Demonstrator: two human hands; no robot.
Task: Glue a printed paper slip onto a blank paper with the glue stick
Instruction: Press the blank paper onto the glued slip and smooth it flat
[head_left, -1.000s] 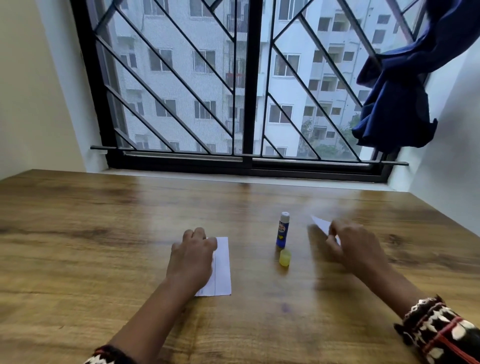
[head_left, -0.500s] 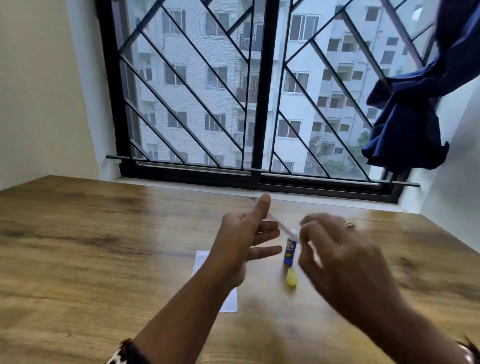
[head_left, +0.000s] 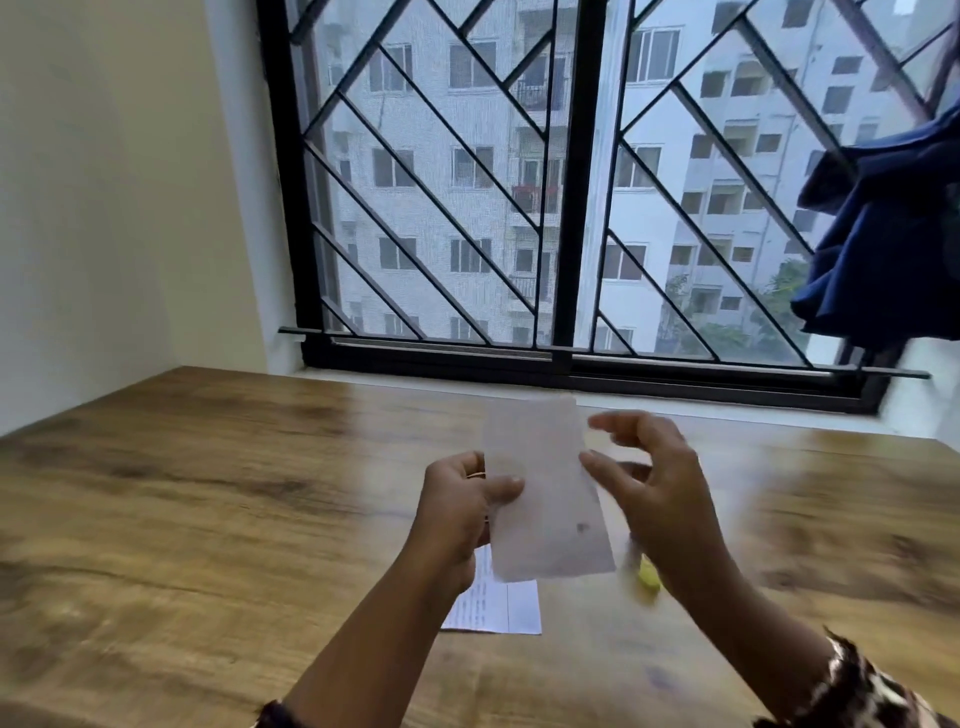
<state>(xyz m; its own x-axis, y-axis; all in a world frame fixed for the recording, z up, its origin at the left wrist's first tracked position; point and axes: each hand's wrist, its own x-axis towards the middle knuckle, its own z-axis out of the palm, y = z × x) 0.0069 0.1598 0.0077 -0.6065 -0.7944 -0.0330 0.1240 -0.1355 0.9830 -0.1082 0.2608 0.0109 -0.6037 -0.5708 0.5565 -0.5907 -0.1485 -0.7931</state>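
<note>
A blank white paper (head_left: 545, 493) is held up in the air over the table, upright and slightly tilted. My left hand (head_left: 462, 509) pinches its left edge between thumb and fingers. My right hand (head_left: 654, 483) hovers at the paper's right edge with fingers spread; the thumb is near the edge, and the blur hides whether it touches. The printed paper slip (head_left: 493, 603) lies flat on the wooden table (head_left: 208, 493), partly hidden under my left hand and the blank paper. The yellow glue cap (head_left: 648, 577) shows beside my right wrist. The glue stick itself is hidden behind my right hand.
A black barred window (head_left: 571, 208) runs along the table's far edge, and a blue cloth (head_left: 883, 234) hangs at its right. A pale wall stands to the left.
The blank paper has come up off the table from the right side to the centre, between both hands. My left hand left the printed slip and took the paper's edge. The camera tilted upward.
</note>
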